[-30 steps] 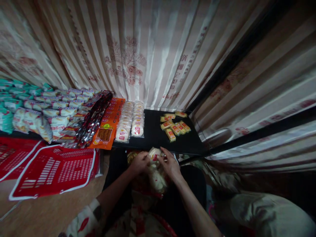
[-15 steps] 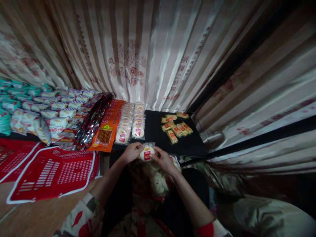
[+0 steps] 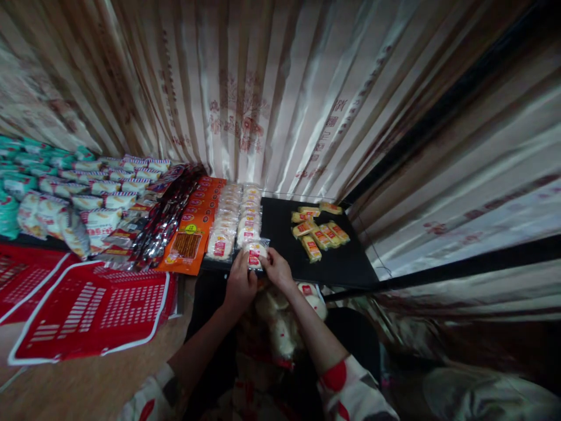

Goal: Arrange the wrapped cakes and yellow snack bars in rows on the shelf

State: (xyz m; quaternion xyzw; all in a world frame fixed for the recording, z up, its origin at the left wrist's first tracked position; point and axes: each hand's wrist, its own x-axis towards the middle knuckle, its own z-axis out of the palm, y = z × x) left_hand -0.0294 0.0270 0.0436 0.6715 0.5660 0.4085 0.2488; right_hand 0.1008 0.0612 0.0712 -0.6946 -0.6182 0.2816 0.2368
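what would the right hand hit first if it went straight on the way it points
The round packet that the right hand grips comes first; past it, ahead and leftward, probably the near end of the packet row, though depth is unclear.

Left sleeve (image 3: 153, 392): off-white ground, red leaf shape, dark grey patch near its end. Right sleeve (image 3: 357, 394): same ground, large red patch at its end, dark patch behind. Both leave forearms (image 3: 313, 330), left hand (image 3: 240, 285) and right hand (image 3: 277, 269) bare. Shirt front (image 3: 249, 403): red-marked, dim. Trousers (image 3: 357, 330): black.
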